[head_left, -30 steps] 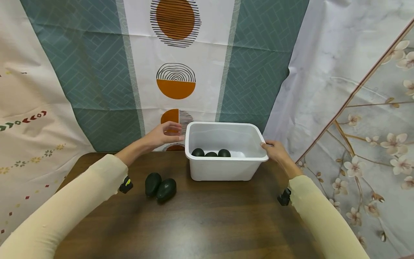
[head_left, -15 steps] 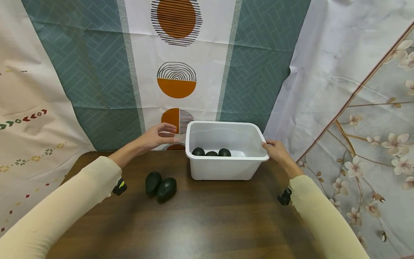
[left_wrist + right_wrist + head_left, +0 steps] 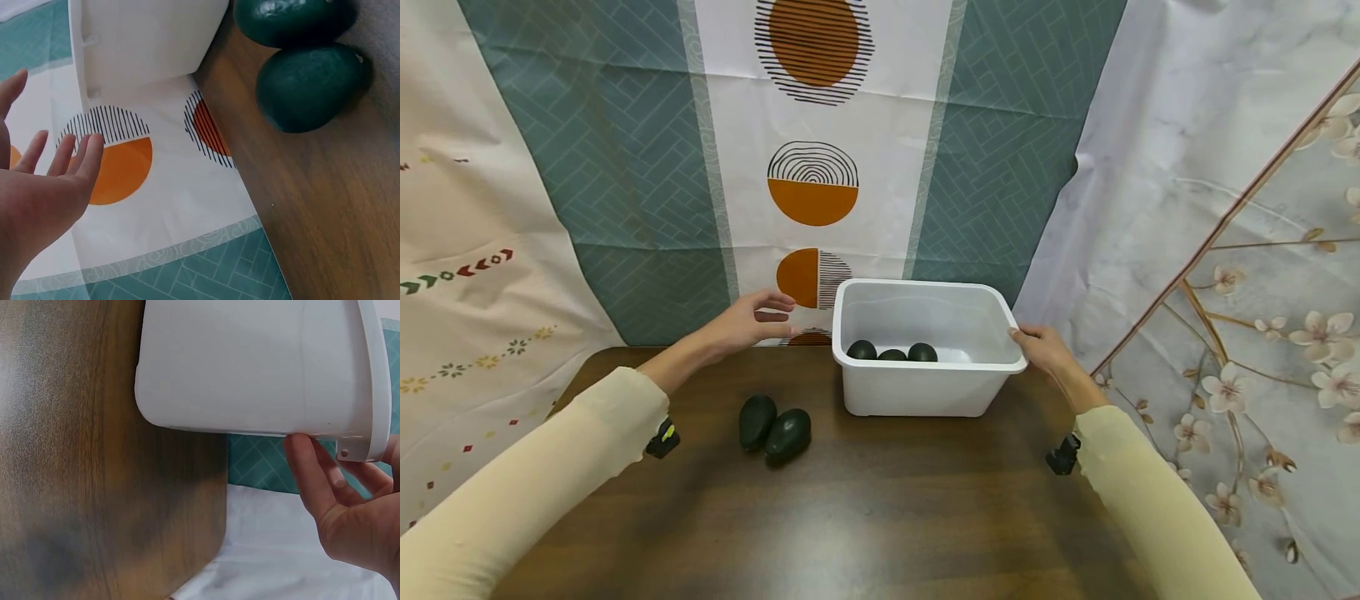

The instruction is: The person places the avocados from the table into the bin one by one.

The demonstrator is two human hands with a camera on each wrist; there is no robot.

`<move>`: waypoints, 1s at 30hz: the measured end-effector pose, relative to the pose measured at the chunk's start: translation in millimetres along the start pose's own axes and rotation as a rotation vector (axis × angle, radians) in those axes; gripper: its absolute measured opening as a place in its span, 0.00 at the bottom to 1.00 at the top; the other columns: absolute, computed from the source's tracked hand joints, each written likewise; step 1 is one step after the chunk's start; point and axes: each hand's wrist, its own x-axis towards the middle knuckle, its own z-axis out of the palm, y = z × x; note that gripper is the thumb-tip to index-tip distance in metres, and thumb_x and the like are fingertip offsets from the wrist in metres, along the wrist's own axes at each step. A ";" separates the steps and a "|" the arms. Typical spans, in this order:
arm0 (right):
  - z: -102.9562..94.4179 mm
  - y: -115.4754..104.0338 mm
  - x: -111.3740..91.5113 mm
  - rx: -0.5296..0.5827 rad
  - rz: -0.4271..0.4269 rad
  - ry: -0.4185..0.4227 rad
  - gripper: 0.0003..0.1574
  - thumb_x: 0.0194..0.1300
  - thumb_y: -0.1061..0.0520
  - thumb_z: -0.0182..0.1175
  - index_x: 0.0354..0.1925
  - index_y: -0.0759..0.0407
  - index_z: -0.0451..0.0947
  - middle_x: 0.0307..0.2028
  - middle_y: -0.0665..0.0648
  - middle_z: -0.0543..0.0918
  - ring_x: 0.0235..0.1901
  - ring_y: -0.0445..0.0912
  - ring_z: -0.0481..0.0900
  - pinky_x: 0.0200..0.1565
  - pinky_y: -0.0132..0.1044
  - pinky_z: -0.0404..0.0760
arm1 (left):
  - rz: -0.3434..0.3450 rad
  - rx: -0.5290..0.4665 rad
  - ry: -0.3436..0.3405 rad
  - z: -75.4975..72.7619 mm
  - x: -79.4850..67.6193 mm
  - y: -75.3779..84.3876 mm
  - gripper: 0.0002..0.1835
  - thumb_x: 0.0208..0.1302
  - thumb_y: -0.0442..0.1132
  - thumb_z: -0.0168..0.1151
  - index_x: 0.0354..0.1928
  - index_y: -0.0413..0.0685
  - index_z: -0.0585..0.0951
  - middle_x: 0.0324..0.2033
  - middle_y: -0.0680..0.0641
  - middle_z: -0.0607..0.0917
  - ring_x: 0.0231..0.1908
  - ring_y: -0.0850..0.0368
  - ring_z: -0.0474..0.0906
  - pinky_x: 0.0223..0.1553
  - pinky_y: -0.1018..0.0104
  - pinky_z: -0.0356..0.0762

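A white plastic bin (image 3: 917,390) stands on the wooden table near its back edge, with several dark green avocados (image 3: 922,352) on its floor. My right hand (image 3: 1041,350) grips the bin's right rim; in the right wrist view the fingers (image 3: 306,465) lie under the rim against the side wall. To the left of the bin, my left hand (image 3: 748,322) is in the air, apart from it, fingers relaxed and holding nothing. Two more avocados (image 3: 788,436) lie side by side on the table, in front of the left hand. The left wrist view shows them at upper right (image 3: 312,87).
The brown wooden table (image 3: 850,517) ends just behind the bin. A patterned cloth (image 3: 820,233) hangs along the back, and a floral cloth (image 3: 1232,375) hangs on the right. Both wrists wear small black cameras (image 3: 1063,456).
My left hand has moved left, away from the bin's left rim. My right hand keeps its grip, and the bin and avocados have stayed in place.
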 end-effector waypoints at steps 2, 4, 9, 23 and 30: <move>-0.2 -0.4 0.4 0.021 0.006 -0.007 0.37 0.86 0.46 0.48 0.79 0.69 0.61 0.72 0.75 0.70 0.61 0.60 0.78 0.52 0.43 0.86 | 0.009 0.009 0.006 -1.1 -2.3 -0.8 0.35 0.71 0.44 0.72 0.72 0.38 0.69 0.71 0.34 0.72 0.73 0.33 0.68 0.69 0.38 0.70; -0.3 -0.7 0.5 0.044 0.016 -0.014 0.38 0.86 0.46 0.47 0.79 0.69 0.60 0.72 0.75 0.70 0.58 0.58 0.80 0.49 0.41 0.87 | 0.015 0.033 0.012 -2.3 -3.9 -2.6 0.36 0.70 0.46 0.73 0.72 0.39 0.69 0.71 0.35 0.72 0.72 0.33 0.68 0.69 0.38 0.71; -0.1 0.9 0.7 0.122 0.044 -0.019 0.38 0.86 0.47 0.47 0.80 0.68 0.57 0.72 0.75 0.69 0.53 0.54 0.83 0.45 0.39 0.88 | 0.002 0.095 0.011 -3.3 -6.6 -7.0 0.37 0.69 0.48 0.73 0.72 0.40 0.70 0.72 0.34 0.71 0.72 0.31 0.68 0.68 0.37 0.71; 0.9 1.4 -0.6 0.182 0.060 -0.032 0.39 0.86 0.44 0.46 0.82 0.64 0.55 0.74 0.73 0.67 0.59 0.60 0.80 0.45 0.39 0.88 | -0.035 0.162 -0.035 3.6 -17.6 -22.8 0.40 0.68 0.48 0.75 0.73 0.37 0.69 0.69 0.31 0.73 0.70 0.30 0.70 0.66 0.38 0.74; 1.8 3.5 -0.3 0.161 0.058 -0.020 0.39 0.86 0.45 0.47 0.82 0.65 0.56 0.73 0.73 0.68 0.60 0.61 0.81 0.45 0.39 0.89 | -0.060 0.259 -0.045 11.2 -26.9 -32.8 0.39 0.67 0.51 0.75 0.71 0.39 0.71 0.68 0.31 0.75 0.68 0.31 0.73 0.65 0.39 0.76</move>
